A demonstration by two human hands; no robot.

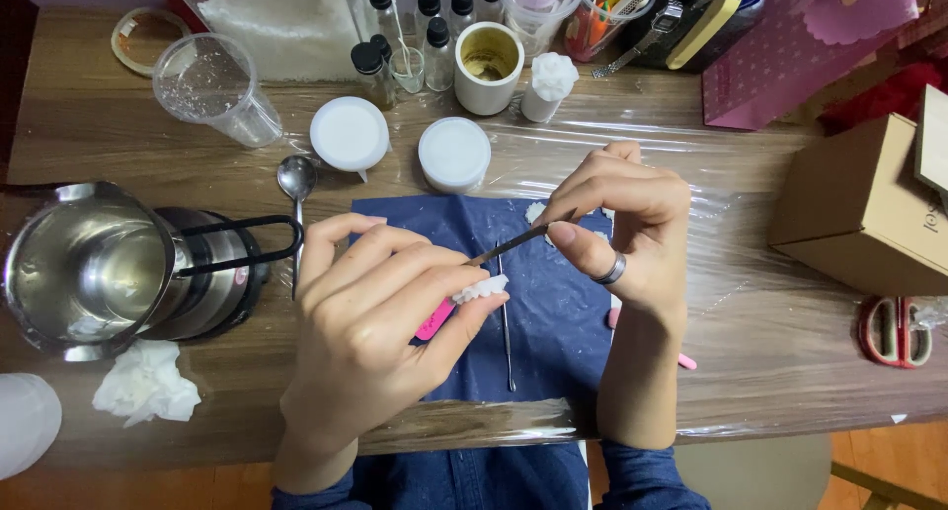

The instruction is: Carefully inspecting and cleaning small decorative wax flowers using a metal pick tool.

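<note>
Lumpy white wax piece (pixel 481 290), thin metal pick (pixel 518 239)

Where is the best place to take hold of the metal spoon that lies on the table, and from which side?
Grip the metal spoon at its thin handle, coming from above. The bowl end points away from the person, and the handle runs toward the left hand, beside the steel pot, whose black handle loop crowds it.

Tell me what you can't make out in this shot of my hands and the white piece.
Head view only:
- White piece: left hand fingers cover most of it, so its shape is unclear.
- Thin tool: its upper end is hidden inside the right hand.
- Pink stick: mostly behind the left hand.
- Steel pot: cut by the left edge.
- Scissors: under plastic film, blurred.
</note>
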